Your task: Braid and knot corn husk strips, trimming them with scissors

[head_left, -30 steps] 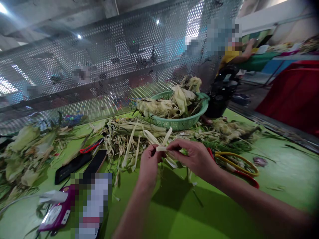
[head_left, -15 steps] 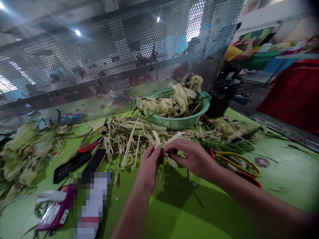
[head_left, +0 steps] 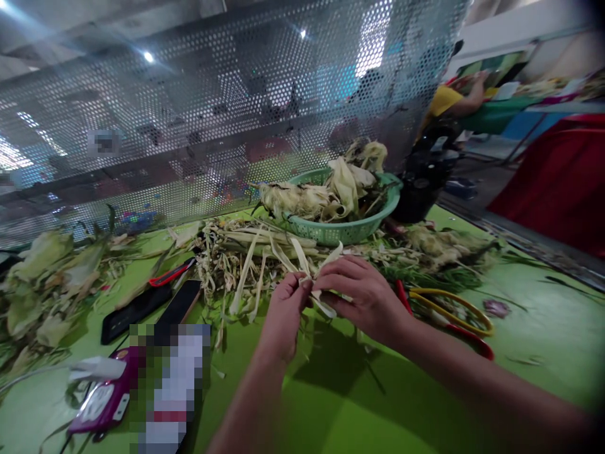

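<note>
Both of my hands meet over the green table (head_left: 331, 403), just in front of a heap of dried husk strips (head_left: 246, 258). My left hand (head_left: 283, 315) pinches a pale husk strip (head_left: 321, 293) at its left end. My right hand (head_left: 366, 296) curls its fingers around the same strip from the right. The loose ends of the strip stick up and fan out between the two hands.
A green plastic basket (head_left: 350, 230) full of husks stands behind the heap. Yellow and red scissors (head_left: 449, 312) lie right of my right hand. Two dark phones (head_left: 151, 306) and a purple device (head_left: 101, 403) lie at the left. A perforated metal screen (head_left: 212, 113) closes the far side; another person works beyond it.
The hands have stayed together on the strip and shifted slightly up toward the heap. The strip's upright ends have bent and spread between the fingers.
</note>
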Motion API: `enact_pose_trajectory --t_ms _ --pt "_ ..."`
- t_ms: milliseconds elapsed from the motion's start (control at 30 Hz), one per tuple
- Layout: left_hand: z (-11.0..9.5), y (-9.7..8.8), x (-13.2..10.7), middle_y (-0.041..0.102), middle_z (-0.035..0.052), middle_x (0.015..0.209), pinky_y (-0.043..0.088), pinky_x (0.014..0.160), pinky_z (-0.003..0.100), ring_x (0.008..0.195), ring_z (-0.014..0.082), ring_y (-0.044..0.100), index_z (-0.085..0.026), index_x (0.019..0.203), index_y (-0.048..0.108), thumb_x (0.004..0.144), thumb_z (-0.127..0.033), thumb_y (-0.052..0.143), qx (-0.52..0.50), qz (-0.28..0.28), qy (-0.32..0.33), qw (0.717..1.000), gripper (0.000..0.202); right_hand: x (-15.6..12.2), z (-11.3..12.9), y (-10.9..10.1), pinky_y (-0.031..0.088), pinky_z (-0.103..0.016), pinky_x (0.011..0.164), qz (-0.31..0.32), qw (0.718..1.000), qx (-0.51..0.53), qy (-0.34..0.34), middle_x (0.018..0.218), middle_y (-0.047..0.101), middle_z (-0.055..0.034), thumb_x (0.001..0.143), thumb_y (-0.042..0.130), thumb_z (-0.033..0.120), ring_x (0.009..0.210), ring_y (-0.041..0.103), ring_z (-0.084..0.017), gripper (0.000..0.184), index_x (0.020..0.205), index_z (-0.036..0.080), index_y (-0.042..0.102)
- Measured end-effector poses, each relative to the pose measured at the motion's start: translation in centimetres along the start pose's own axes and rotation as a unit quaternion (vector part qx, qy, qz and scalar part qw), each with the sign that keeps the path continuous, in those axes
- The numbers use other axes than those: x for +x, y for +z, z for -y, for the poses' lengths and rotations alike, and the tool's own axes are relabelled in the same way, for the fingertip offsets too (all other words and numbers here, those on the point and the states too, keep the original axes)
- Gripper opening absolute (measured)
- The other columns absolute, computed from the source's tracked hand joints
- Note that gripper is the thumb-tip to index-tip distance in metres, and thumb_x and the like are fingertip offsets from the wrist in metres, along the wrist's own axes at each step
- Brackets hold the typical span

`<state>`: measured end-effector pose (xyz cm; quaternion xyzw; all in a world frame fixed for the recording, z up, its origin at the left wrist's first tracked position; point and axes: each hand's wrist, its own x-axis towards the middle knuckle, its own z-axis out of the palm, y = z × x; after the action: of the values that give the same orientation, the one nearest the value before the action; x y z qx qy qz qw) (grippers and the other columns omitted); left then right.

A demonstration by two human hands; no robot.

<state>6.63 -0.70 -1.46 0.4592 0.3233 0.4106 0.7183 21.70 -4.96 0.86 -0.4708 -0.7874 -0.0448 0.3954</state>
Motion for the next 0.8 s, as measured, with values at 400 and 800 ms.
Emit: enact_pose_trajectory --t_ms 400,800 --pt "-0.6 1.0 -1.0 0.060 -0.0012 0.079 0.037 0.066 0.020 0.068 0.0086 0.049 -0.019 0.090 0.062 0.073 -0.031 0.068 0.027 -0.015 0.004 1.000 0.021 -0.4 0.8 0.8 0.041 -0.028 0.064 -0.058 0.944 0.173 0.276 0.073 0.058 -0.0012 0.081 0.060 0.025 0.068 0.052 -0.015 0.012 0.073 0.019 0.055" --pt "-0.1 0.9 -0.6 0.058 -0.0013 0.069 0.037 0.054 0.017 0.057 0.0066 0.050 -0.017 0.086 0.060 0.068 -0.036 0.072 -0.042 -0.073 -0.032 0.996 0.030 0.1 0.1 1.3 0.040 -0.024 0.057 -0.077 0.748 0.498 0.432 0.070 0.059 0.0005 0.071 0.071 0.038 0.059 0.049 -0.010 0.025 0.077 0.016 0.062"
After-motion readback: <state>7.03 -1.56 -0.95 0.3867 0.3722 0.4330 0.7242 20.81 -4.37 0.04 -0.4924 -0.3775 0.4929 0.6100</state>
